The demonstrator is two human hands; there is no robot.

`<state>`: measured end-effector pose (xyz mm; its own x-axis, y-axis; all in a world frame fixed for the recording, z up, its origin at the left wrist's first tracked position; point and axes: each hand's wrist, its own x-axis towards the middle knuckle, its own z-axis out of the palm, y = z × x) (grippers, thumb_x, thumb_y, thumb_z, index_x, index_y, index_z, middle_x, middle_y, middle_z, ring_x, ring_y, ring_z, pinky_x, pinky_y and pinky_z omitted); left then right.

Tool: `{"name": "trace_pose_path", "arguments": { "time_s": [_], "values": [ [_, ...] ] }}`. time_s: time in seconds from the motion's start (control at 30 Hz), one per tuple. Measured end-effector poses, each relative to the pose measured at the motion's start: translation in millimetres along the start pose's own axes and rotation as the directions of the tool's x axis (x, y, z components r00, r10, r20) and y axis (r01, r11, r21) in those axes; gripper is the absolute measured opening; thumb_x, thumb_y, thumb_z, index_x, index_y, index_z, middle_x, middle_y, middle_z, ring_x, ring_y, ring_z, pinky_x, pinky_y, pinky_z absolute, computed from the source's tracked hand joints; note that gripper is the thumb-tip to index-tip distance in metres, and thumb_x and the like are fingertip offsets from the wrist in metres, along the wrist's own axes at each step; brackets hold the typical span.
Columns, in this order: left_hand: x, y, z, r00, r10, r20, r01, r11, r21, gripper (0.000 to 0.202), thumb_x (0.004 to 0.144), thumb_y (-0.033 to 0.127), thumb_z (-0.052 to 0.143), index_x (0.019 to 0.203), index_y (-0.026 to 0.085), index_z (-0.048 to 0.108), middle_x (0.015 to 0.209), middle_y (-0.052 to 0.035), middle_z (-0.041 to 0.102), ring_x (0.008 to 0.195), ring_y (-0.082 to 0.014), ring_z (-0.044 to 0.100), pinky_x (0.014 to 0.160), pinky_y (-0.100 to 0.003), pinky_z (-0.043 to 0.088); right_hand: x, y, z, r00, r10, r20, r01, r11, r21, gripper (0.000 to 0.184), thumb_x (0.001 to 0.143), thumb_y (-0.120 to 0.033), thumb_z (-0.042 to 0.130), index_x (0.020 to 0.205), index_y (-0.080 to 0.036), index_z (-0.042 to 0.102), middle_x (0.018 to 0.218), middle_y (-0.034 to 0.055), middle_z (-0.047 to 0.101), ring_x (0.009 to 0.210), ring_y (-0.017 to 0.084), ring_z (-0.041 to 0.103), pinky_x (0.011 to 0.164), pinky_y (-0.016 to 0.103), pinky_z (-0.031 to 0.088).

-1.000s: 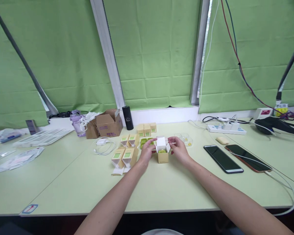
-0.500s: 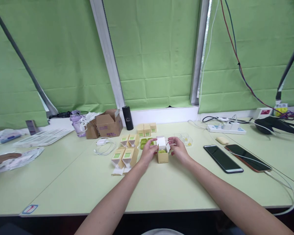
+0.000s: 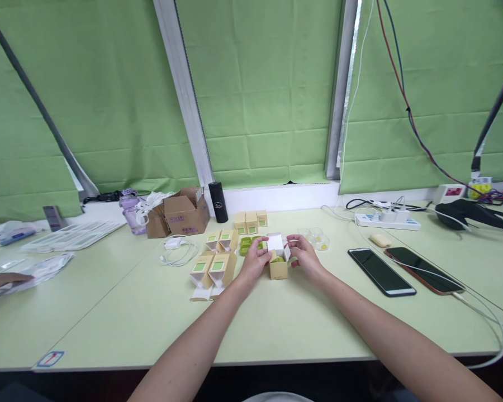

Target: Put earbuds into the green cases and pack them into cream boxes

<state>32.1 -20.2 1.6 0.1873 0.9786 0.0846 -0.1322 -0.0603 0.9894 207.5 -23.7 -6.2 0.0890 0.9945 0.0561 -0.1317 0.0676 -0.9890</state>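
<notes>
A small kraft cardboard box stands upright on the table in front of me. Its top is open, with the white-lined lid raised at the back and a green item inside that I cannot make out fully. On the box's left side flap, which leans inward, my left hand has its fingers closed. My right hand pinches the right side flap, which stands up. Just behind my left hand is a green plastic tray, partly hidden. Beyond my right hand lies a clear tray with small yellow pieces.
Several matching boxes stand to the left, the front ones with bottom flaps open; more boxes are behind. Two phones, a power strip and cables lie right. A brown carton is back left; another person's hand rests far left.
The box's left flap has tipped inward under my left fingers. My right hand has barely shifted. At the far left, the other person's hand has moved slightly nearer.
</notes>
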Motion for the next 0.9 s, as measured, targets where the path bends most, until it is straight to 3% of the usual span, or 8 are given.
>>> {"name": "trace_pose_path", "arguments": {
  "time_s": [0.23,0.9],
  "values": [
    [1.3,-2.7,-1.5,0.999,0.017,0.033,-0.017,1.000,0.003,0.061,0.068,0.024,0.080,0.123,0.021,0.052,0.083,-0.0041,0.075,0.077,-0.0214,0.073,0.075,-0.030,0.052,-1.2,1.0,0.7,0.999,0.009,0.040,-0.010,1.000,0.016,0.057,0.054,-0.021,0.055,0.111,-0.025,0.054,0.092,-0.0002,0.059,0.069,0.016,0.059,0.046,0.025,0.040],
    [1.5,-3.2,-1.6,0.998,0.038,0.050,-0.039,0.999,0.018,0.058,0.072,0.022,0.077,0.123,0.021,0.050,0.083,-0.0028,0.074,0.077,-0.0198,0.073,0.075,-0.030,0.053,0.3,11.2,3.2,0.998,-0.013,0.060,0.017,0.998,-0.060,0.051,0.066,-0.037,0.070,0.114,-0.027,0.054,0.094,-0.0008,0.059,0.066,0.015,0.057,0.043,0.021,0.036]
  ]
}}
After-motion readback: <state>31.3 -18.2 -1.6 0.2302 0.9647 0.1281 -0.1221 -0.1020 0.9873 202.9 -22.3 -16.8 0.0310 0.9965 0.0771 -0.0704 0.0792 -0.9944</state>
